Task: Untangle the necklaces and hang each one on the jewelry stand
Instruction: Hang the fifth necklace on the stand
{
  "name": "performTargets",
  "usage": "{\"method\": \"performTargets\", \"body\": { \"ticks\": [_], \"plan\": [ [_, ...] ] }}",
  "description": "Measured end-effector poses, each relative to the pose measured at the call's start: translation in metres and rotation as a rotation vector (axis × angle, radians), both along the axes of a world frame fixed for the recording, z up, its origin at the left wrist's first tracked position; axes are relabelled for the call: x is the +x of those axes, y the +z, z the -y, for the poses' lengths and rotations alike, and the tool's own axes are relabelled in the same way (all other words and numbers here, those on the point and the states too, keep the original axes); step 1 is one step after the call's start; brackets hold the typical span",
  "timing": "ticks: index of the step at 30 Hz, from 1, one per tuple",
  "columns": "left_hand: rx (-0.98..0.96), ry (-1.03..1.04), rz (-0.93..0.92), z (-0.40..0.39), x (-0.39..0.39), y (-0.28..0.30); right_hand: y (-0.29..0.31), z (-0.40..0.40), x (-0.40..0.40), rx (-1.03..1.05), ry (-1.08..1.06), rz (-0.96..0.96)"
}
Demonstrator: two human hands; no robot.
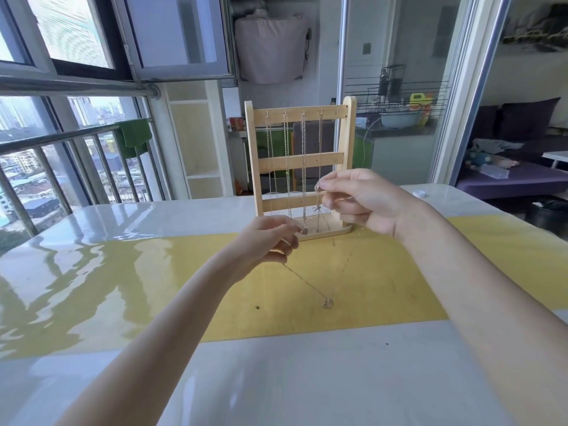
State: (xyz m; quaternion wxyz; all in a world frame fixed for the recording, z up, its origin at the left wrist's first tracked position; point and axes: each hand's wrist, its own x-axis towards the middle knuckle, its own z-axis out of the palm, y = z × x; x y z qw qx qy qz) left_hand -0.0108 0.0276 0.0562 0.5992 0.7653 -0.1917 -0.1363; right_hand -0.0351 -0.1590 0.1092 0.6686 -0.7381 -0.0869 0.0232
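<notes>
Nearest, a pendant (327, 303) rests on the yellow bench (184, 287). From it the chain (302, 279) rises in a V, far-left to the left hand (270, 241) and far-right to the right hand (362, 199), each grip pinching an end. Beyond stands the stand (301, 167); its free hook (338, 111) lies above the nearer right hand.

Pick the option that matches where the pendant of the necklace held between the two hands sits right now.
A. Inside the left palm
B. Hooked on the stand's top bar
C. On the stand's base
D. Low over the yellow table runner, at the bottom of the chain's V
D: the pendant lies at the bottom of the thin chain that slopes down from the left hand and right hand, over the yellow runner, in front of the wooden stand.
</notes>
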Motion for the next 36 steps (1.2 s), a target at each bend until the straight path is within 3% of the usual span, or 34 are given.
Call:
{"method": "performTargets", "body": {
  "ticks": [6, 13, 19, 27, 36],
  "plan": [
    [-0.115, -0.154, -0.05, 0.013, -0.001, -0.001, -0.002, -0.002, 0.003, -0.05, 0.065, -0.015],
    [-0.258, -0.034, 0.018, 0.02, -0.001, 0.008, -0.005, 0.004, 0.0, -0.053, 0.045, 0.017],
    [-0.202, 0.11, 0.124, 0.018, -0.003, 0.012, -0.009, 0.007, -0.001, -0.068, 0.044, 0.046],
    [-0.08, 0.097, 0.318, 0.015, -0.004, -0.002, -0.037, 0.007, -0.004, -0.053, 0.072, -0.019],
    [-0.012, 0.126, 0.214, 0.016, 0.011, -0.042, -0.087, 0.0, 0.016, 0.009, 0.02, -0.105]
  ]
}}
